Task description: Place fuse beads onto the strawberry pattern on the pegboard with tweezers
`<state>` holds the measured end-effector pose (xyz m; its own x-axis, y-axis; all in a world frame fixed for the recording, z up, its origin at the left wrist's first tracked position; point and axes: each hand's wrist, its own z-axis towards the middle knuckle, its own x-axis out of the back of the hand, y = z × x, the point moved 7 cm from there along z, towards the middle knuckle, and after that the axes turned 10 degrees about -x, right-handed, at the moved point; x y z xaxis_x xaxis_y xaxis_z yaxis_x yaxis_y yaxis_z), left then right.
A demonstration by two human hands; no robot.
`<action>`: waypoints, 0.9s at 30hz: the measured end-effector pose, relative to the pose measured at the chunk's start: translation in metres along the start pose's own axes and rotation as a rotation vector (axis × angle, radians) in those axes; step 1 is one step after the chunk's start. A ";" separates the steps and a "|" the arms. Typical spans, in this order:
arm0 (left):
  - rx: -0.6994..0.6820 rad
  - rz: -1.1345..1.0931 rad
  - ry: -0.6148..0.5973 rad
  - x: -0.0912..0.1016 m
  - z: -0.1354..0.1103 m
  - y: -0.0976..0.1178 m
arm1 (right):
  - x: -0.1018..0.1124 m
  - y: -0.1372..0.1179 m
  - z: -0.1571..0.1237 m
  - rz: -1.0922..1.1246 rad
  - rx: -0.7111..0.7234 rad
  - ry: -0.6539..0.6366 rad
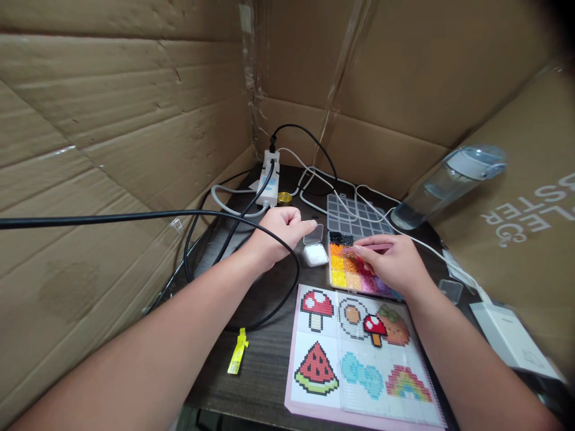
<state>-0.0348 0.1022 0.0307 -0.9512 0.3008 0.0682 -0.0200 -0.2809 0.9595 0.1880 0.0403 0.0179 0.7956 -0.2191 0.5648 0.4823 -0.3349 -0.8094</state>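
Observation:
My left hand (282, 230) reaches over the dark table with its fingers curled together, fingertips beside a small clear box of white beads (314, 254) with its lid up. My right hand (392, 261) pinches pink tweezers (377, 246) over a sorted bead tray (350, 272) of orange, yellow, red and purple beads. In front lies a pattern sheet (332, 353) showing a mushroom, a watermelon and a rainbow. A clear pegboard (386, 359) covers its right part and carries a small red mushroom (374, 327) of beads.
Cardboard walls (117, 131) enclose the table. A white power strip (269, 179) with black and white cables sits at the back. A black cable (135, 216) crosses my left arm. A clear water bottle (449, 182) leans at right, a white box (512, 341) lies at far right.

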 end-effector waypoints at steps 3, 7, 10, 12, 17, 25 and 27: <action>0.007 -0.003 0.000 0.000 0.000 0.000 | 0.000 0.000 -0.001 -0.013 0.003 0.003; 0.007 -0.007 0.000 0.000 0.000 0.000 | -0.001 -0.001 -0.001 -0.018 0.013 -0.001; 0.002 -0.001 0.002 0.000 0.000 0.001 | -0.001 -0.001 -0.001 -0.007 0.007 -0.005; 0.000 0.003 0.003 0.000 0.000 0.000 | -0.001 0.000 0.000 0.006 -0.006 -0.012; -0.008 0.005 0.002 0.000 -0.001 0.000 | -0.001 0.000 0.000 0.015 -0.012 -0.011; -0.007 -0.008 -0.002 0.000 0.000 0.000 | 0.002 -0.003 -0.002 -0.013 0.000 0.005; 0.002 -0.017 0.001 -0.001 0.000 0.000 | 0.002 -0.004 -0.002 -0.043 0.012 0.011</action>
<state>-0.0341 0.1017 0.0305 -0.9512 0.3042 0.0517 -0.0355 -0.2743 0.9610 0.1870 0.0393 0.0231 0.7703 -0.2146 0.6005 0.5201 -0.3335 -0.7863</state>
